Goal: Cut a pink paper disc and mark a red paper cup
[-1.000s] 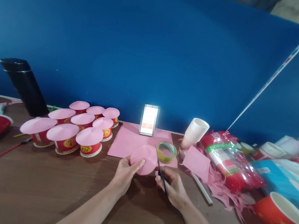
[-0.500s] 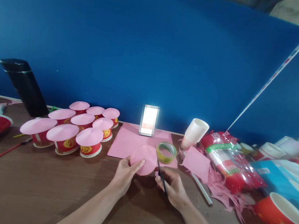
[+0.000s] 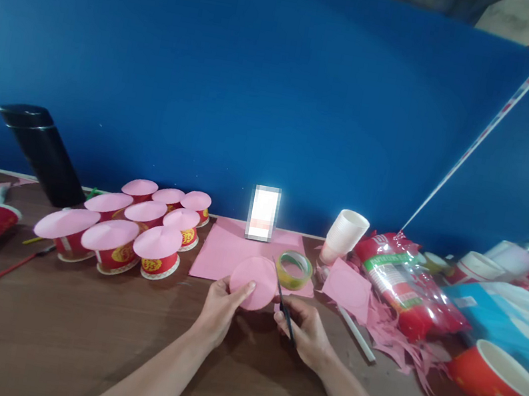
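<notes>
Between thumb and fingers, my left hand (image 3: 221,309) grips a pink paper disc (image 3: 257,286) by its left edge. My right hand (image 3: 305,332) is closed on a dark pair of scissors (image 3: 283,302), whose blades point up and away beside the disc's right edge. The handle loops are mostly hidden by my fingers. Beyond the disc, a roll of clear tape (image 3: 293,270) rests on pink paper sheets (image 3: 218,251) lying on the brown table.
Several red cups (image 3: 117,256) topped with pink cones stand at left, near a black flask (image 3: 44,151) and a red paintbrush (image 3: 3,274). To the right are stacked white cups (image 3: 346,233), pink scraps (image 3: 396,335), a red plastic package (image 3: 402,282) and an orange cup (image 3: 493,375).
</notes>
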The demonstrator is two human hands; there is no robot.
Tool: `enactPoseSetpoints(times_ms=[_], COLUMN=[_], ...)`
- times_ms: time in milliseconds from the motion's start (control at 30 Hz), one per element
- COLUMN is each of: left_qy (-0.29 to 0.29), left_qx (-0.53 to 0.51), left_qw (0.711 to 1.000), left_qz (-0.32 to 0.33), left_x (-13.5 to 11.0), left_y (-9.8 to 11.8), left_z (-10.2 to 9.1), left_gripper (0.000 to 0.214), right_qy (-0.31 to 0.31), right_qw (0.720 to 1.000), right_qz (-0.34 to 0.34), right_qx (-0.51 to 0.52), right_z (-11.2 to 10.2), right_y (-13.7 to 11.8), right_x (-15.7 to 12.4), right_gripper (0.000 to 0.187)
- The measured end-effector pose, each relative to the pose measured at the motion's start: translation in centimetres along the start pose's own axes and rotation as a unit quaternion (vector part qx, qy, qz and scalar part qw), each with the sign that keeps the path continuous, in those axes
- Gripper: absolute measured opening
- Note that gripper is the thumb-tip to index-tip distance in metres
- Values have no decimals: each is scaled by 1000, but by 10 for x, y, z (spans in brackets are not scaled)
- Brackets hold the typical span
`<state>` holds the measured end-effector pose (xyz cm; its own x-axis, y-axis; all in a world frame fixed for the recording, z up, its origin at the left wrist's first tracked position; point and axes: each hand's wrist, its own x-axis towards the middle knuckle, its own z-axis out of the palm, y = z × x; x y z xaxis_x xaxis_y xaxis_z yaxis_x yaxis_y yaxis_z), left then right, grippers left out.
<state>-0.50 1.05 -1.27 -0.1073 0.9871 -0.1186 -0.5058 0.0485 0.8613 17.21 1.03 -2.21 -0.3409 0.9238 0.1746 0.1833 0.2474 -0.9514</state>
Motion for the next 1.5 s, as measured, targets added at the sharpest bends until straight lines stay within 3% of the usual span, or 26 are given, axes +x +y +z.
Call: enactPoseSetpoints(times_ms=[1500], left_qy=[-18], left_qx=[36], left_qw=[999], left_qz=[27], left_x=[4], left_y=[-7], left_z=[-5], left_gripper=[32], right_qy=[-12], right_qw=[1000], right_qz=[2], right_qx=[7], right_z=[0], right_y=[-1], right_x=[1], right_gripper=[32])
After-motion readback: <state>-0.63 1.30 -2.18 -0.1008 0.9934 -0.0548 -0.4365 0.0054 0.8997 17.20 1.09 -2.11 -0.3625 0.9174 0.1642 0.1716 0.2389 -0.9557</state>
